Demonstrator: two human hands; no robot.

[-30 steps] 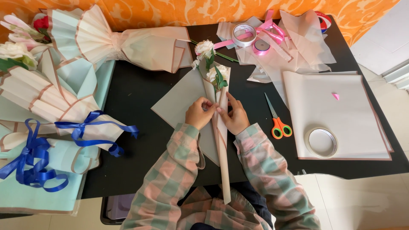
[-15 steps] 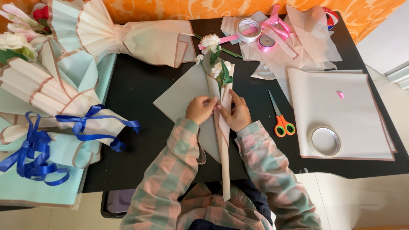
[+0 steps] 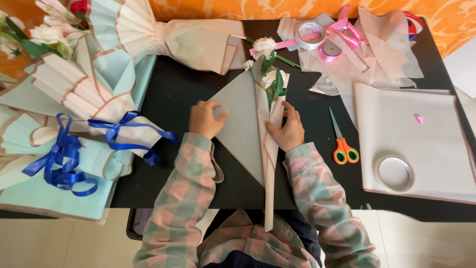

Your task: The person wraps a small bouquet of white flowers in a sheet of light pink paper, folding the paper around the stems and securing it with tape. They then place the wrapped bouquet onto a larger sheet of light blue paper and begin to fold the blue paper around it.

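Two hands work from the head view: left hand (image 3: 206, 119) lies flat, fingers together, pinning the grey wrapping sheet (image 3: 240, 119) at nine o'clock, while right hand (image 3: 285, 131), fingers curled, clamps the rolled flower stems (image 3: 271, 87) at centre so nothing unrolls; scissors (image 3: 342, 141) wait at three o'clock.

Long-sleeved checked shirt, pink, grey-green and cream plaid. Loose cuffs at both wrists. Bare hands, dark trousers below.

table (image 3: 198, 94) black | wrapping paper (image 3: 240, 124) grey, pink-edged | sleeves (image 3: 188, 183) pink-green check | scissors (image 3: 343, 149) orange handles, right | ribbons (image 3: 62, 159) blue, left | tape (image 3: 329, 49) pink, far | wall (image 3: 258, 9) orange patterned
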